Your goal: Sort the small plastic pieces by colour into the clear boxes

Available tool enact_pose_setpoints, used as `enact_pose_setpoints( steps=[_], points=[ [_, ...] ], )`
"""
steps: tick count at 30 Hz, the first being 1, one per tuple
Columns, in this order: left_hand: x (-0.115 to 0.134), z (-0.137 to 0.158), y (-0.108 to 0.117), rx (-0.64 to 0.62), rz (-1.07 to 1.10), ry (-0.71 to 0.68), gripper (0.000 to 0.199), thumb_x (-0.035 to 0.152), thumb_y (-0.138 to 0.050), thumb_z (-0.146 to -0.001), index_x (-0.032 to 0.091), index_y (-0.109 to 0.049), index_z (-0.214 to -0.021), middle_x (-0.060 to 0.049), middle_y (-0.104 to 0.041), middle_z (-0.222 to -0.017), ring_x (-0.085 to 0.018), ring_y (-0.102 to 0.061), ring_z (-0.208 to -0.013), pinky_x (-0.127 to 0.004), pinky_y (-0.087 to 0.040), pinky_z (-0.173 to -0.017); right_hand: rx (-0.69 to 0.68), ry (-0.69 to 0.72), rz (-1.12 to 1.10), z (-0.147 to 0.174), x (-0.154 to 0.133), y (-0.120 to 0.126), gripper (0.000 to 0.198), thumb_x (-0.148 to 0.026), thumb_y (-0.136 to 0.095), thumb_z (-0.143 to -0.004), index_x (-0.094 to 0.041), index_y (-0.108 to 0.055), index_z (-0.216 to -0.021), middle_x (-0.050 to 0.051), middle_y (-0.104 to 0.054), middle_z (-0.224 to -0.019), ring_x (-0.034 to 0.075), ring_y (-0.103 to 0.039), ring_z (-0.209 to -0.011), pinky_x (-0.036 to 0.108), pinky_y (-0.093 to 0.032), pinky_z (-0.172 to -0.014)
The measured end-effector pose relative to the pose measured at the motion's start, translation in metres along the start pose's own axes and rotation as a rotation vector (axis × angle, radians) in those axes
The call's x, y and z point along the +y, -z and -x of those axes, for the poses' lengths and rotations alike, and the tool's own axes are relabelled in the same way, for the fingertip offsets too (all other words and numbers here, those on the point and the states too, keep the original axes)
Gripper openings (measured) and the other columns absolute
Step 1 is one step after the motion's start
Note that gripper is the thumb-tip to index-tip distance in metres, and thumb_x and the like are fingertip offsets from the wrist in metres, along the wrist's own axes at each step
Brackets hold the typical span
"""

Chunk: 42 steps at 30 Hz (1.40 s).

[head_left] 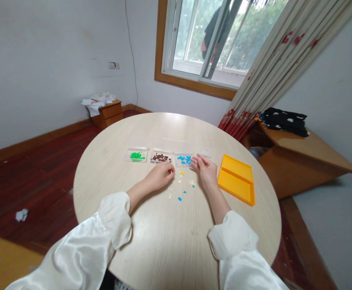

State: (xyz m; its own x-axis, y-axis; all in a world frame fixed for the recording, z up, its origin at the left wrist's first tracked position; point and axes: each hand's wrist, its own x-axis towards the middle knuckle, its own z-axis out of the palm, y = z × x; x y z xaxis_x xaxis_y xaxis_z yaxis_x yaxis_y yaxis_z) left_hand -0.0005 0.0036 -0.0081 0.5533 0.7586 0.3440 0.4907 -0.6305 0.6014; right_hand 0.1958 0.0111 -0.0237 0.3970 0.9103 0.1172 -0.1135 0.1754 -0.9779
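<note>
My left hand (161, 176) is above the table just in front of the box of brown pieces, its fingers curled together; whatever they hold, if anything, is hidden. My right hand (206, 170) reaches to the right end of a clear box with blue pieces (182, 160), fingers stretched out and slightly apart, and I see nothing held in them. Brown pieces (161, 157) fill the middle clear box, and green pieces (137, 156) lie in the left one. Between my hands are scattered small pale yellow pieces (192, 183), a brighter yellow piece (182, 173) and a few blue ones, including a blue piece (180, 199).
A yellow two-compartment tray (238, 191) lies on the right of the round wooden table (169, 249). Clear lids, hard to make out, lie behind the boxes. Beyond the table are a small cabinet (111, 112), a tilted wooden cabinet (299, 161) with dark cloth, a curtain and a window.
</note>
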Motion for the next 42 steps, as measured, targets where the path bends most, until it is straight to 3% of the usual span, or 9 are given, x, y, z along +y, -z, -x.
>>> enact_pose_setpoints(
  steps=[4, 10, 13, 18, 22, 28, 33, 37, 42],
  points=[
    [-0.001, -0.001, 0.002, 0.021, -0.038, 0.039, 0.011, 0.016, -0.051, -0.079, 0.014, -0.056, -0.07, -0.004, -0.058, -0.073, -0.015, -0.051, -0.072, -0.027, -0.038, -0.069, -0.186, 0.017, 0.211, 0.007, -0.014, 0.005, 0.025, -0.035, -0.067, -0.066, -0.015, -0.068, -0.082, 0.004, -0.067, -0.071, 0.012, -0.061, -0.061, 0.027, -0.05, -0.061],
    [-0.006, -0.003, 0.005, 0.073, -0.149, 0.141, 0.029, 0.024, -0.049, -0.082, 0.017, -0.046, -0.054, -0.001, -0.049, -0.059, -0.013, -0.043, -0.06, -0.026, -0.031, -0.059, -0.707, -0.09, 0.577, 0.02, -0.038, 0.019, 0.018, -0.03, -0.069, -0.06, -0.013, -0.065, -0.065, -0.001, -0.059, -0.056, 0.009, -0.05, -0.051, 0.023, -0.038, -0.051],
    [-0.006, -0.003, 0.006, 0.072, -0.152, 0.151, 0.031, 0.024, -0.048, -0.082, 0.017, -0.044, -0.052, 0.0, -0.047, -0.056, -0.012, -0.041, -0.056, -0.026, -0.029, -0.056, -0.79, -0.139, 0.733, 0.02, -0.041, 0.03, 0.015, -0.027, -0.069, -0.058, -0.014, -0.061, -0.057, -0.004, -0.053, -0.048, 0.008, -0.044, -0.046, 0.021, -0.033, -0.047],
    [-0.001, -0.001, 0.004, -0.047, -0.041, 0.031, 0.018, 0.022, -0.055, -0.077, 0.015, -0.056, -0.06, 0.0, -0.053, -0.06, -0.012, -0.045, -0.06, -0.025, -0.033, -0.059, -0.755, -0.175, 0.84, 0.015, -0.037, 0.042, 0.015, -0.024, -0.073, -0.05, -0.016, -0.061, -0.052, -0.004, -0.053, -0.046, 0.007, -0.043, -0.044, 0.02, -0.03, -0.043],
    [0.009, 0.004, 0.0, -0.164, 0.025, -0.125, 0.013, 0.02, -0.055, -0.079, 0.015, -0.067, -0.078, -0.005, -0.06, -0.075, -0.015, -0.053, -0.074, -0.027, -0.039, -0.071, -0.71, -0.162, 0.86, 0.014, -0.034, 0.04, 0.012, -0.022, -0.073, -0.048, -0.016, -0.063, -0.051, -0.004, -0.054, -0.044, 0.008, -0.044, -0.043, 0.02, -0.029, -0.042],
    [0.025, 0.01, -0.007, -0.227, -0.107, -0.165, 0.025, 0.022, -0.048, -0.084, 0.017, -0.068, -0.099, -0.008, -0.058, -0.088, -0.019, -0.051, -0.085, -0.032, -0.038, -0.077, -0.756, -0.128, 0.919, 0.019, -0.039, 0.033, 0.006, -0.021, -0.065, -0.056, -0.017, -0.062, -0.053, -0.004, -0.054, -0.046, 0.009, -0.044, -0.045, 0.021, -0.032, -0.045],
    [0.032, 0.013, -0.011, -0.279, -0.14, -0.197, 0.023, 0.022, -0.049, -0.083, 0.02, -0.068, -0.096, -0.007, -0.056, -0.088, -0.019, -0.05, -0.086, -0.033, -0.036, -0.079, -0.782, -0.112, 0.852, 0.019, -0.044, 0.035, 0.009, -0.024, -0.063, -0.059, -0.016, -0.063, -0.055, -0.003, -0.057, -0.049, 0.01, -0.047, -0.049, 0.022, -0.035, -0.049],
    [0.034, 0.013, -0.016, -0.281, -0.127, -0.205, 0.02, 0.018, -0.049, -0.083, 0.019, -0.069, -0.088, -0.008, -0.057, -0.089, -0.02, -0.051, -0.088, -0.034, -0.035, -0.08, -0.584, -0.019, 0.649, 0.015, -0.04, 0.033, 0.013, -0.028, -0.064, -0.061, -0.015, -0.063, -0.062, 0.001, -0.063, -0.059, 0.013, -0.055, -0.057, 0.025, -0.042, -0.057],
    [0.034, 0.013, -0.019, -0.278, -0.122, -0.175, 0.017, 0.013, -0.052, -0.079, 0.017, -0.067, -0.083, -0.008, -0.059, -0.089, -0.02, -0.052, -0.088, -0.034, -0.036, -0.079, -0.239, 0.066, 0.455, 0.008, -0.023, 0.018, 0.023, -0.036, -0.069, -0.058, -0.015, -0.063, -0.065, 0.003, -0.064, -0.061, 0.015, -0.058, -0.056, 0.026, -0.045, -0.054]
  ],
)
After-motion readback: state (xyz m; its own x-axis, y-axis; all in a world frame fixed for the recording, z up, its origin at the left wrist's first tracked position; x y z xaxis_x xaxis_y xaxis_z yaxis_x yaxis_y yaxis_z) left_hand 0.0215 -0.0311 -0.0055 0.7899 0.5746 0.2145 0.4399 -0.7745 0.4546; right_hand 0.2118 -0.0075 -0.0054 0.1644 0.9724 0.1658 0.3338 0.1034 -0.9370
